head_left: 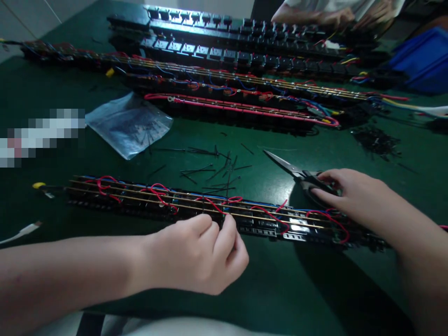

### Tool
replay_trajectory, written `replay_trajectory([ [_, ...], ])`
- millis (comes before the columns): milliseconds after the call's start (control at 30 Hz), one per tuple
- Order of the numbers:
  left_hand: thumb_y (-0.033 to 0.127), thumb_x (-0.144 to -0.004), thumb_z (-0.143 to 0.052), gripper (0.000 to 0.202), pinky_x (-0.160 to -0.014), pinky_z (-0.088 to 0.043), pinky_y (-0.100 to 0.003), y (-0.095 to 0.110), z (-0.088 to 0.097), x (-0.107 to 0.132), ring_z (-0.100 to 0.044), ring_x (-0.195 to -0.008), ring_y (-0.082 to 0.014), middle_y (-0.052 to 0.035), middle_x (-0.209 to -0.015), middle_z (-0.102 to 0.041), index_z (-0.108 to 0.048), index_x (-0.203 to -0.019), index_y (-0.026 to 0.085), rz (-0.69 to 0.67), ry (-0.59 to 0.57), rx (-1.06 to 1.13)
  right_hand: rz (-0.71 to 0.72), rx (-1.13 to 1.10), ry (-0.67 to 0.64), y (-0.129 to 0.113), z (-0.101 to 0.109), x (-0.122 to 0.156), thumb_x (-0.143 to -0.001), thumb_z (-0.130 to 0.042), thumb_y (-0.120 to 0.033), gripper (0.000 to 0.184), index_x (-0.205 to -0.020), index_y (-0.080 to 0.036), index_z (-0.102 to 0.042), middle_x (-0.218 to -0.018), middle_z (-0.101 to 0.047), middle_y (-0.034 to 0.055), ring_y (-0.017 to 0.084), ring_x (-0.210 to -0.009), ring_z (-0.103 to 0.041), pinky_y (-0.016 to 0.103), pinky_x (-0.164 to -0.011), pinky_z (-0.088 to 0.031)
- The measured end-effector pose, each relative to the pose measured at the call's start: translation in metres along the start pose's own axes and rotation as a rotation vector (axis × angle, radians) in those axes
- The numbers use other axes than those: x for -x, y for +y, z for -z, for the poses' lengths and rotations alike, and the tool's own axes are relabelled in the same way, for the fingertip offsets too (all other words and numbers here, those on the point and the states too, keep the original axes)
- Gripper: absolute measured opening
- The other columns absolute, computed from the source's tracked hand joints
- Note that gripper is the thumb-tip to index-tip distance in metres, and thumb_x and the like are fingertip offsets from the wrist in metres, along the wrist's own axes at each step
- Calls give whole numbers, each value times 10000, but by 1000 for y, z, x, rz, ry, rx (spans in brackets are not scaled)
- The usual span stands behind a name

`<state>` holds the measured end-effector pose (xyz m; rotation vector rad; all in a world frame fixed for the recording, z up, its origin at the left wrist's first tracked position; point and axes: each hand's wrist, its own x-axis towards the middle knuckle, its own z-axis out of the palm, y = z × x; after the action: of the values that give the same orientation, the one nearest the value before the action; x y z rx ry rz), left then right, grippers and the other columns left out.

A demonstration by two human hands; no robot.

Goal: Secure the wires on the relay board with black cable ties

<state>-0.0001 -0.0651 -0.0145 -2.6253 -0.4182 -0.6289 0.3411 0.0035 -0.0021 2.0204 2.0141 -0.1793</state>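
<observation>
A long black power strip assembly [147, 205] with red and blue wires and brass rails lies across the green table in front of me. My left hand [199, 254] is closed in a pinch at its near edge, about the middle, on something too small to make out. My right hand [350, 191] rests on the black handles of a pair of scissors [297, 175], fingers curled over them. The blades point up and left, flat on the table. Several loose black cable ties [210, 170] lie just behind the strip.
A clear plastic bag [129, 123] of small black parts lies at the left. More wired strips [245, 109] are stacked across the back. A pile of black offcuts [376, 140] and a blue bin [425, 58] sit at the right. Another person's hands [336, 16] work at the far edge.
</observation>
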Motion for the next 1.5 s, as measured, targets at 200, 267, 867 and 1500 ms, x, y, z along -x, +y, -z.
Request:
replay_trajectory([
  [200,189,-890,-573,176,-455,-439,-257,13,4,0,-581,-481,-145,-197,-948,-793,-708,-954,95,30,-87,-43,-113,-33,38,-20,16,2,-955,-606,-425,331,-1142,-151,-600,-1023,-660,64,183,-898,-638,375,-814,-545],
  [267,188,-895,-576,184,-459,-444,-257,13,3,0,-588,-491,-146,-186,-949,-795,-712,-975,94,32,-99,-45,-90,-96,67,-26,20,7,-917,-618,-486,460,-1200,-132,-538,-1060,-657,113,217,-928,-634,363,-797,-526],
  [867,222,-896,-566,196,-490,-417,-294,5,4,1,-596,-533,-161,-80,-897,-791,-728,-959,130,57,12,23,365,-79,-164,-89,28,32,-591,-724,-784,658,-876,-211,-571,-941,-650,101,284,-820,-610,354,-661,-418],
  [1500,207,-910,-560,174,-457,-398,-300,1,2,0,-565,-506,-150,-49,-858,-779,-718,-958,155,64,-35,68,263,-10,-351,-96,55,43,-597,-625,-891,633,-683,-264,-627,-625,-669,54,230,-483,-577,328,-430,-325],
])
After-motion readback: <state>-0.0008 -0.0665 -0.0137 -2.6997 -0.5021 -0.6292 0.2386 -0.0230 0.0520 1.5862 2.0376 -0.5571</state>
